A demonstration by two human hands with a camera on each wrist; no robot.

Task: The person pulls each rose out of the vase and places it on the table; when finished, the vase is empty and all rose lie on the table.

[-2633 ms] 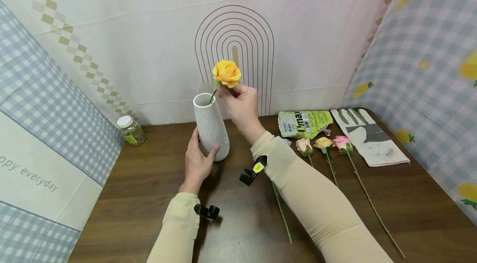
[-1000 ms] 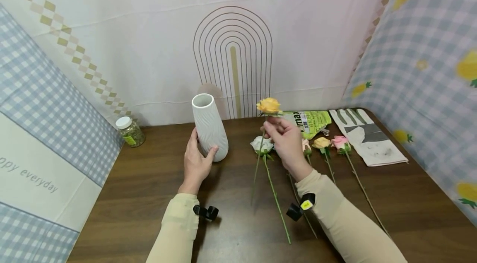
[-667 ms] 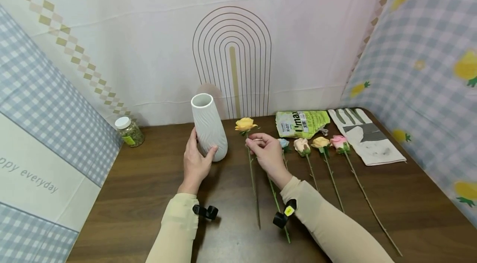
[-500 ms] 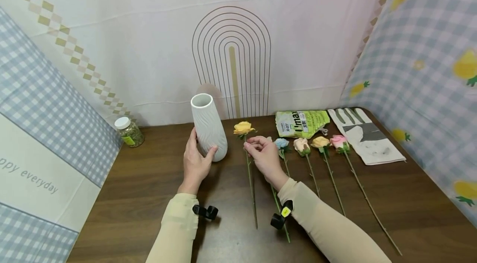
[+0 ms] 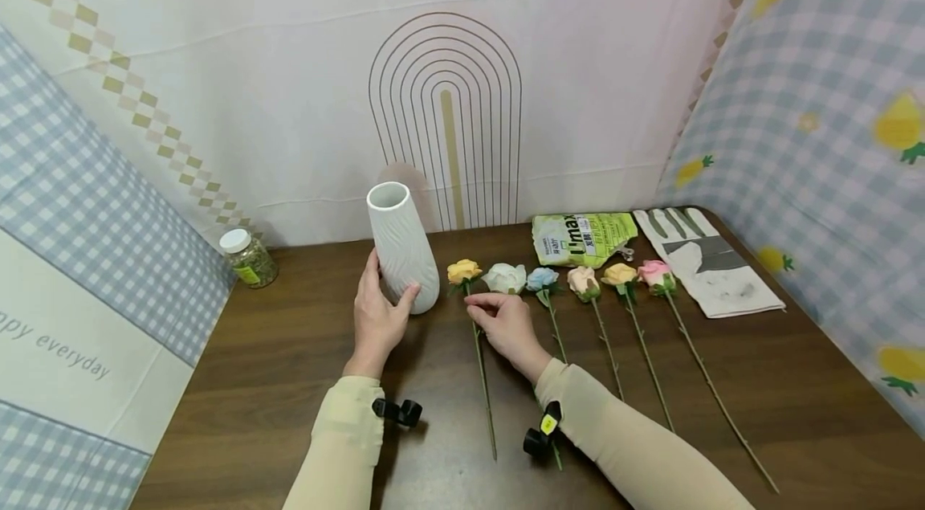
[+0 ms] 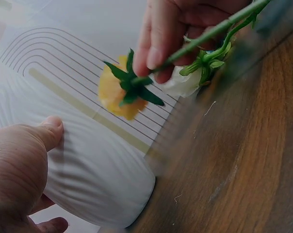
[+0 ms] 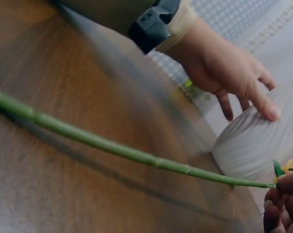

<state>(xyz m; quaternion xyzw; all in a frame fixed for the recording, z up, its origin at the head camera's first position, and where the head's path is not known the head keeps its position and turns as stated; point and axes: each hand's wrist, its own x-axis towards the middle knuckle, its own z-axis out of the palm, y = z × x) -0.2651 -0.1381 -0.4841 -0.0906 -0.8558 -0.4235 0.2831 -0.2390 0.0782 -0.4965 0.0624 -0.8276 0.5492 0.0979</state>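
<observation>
A white vase [image 5: 401, 253] with a rippled surface stands on the table, its mouth showing nothing inside. My left hand [image 5: 381, 323] holds its lower part, thumb on the near side and fingers round the left; the left wrist view shows the thumb on the vase wall [image 6: 98, 170]. Just right of the vase, my right hand [image 5: 509, 329] pinches the stem of a yellow rose [image 5: 463, 271] below the bloom. That stem [image 7: 112, 148] runs toward the near edge, close over the wood. Behind the right hand lies a white rose [image 5: 505, 278], its stem mostly hidden.
Right of the white rose lie a blue rose [image 5: 542, 279], a peach rose [image 5: 582, 283], another yellow rose [image 5: 620, 275] and a pink rose [image 5: 655, 275]. Behind them are a green packet [image 5: 585, 238] and a folded cloth [image 5: 711, 265]. A lidded jar [image 5: 249, 259] stands far left.
My right hand has carried the yellow rose from over the vase's mouth, out to the right, then down beside the white rose near the tabletop. The left hand stays on the vase.
</observation>
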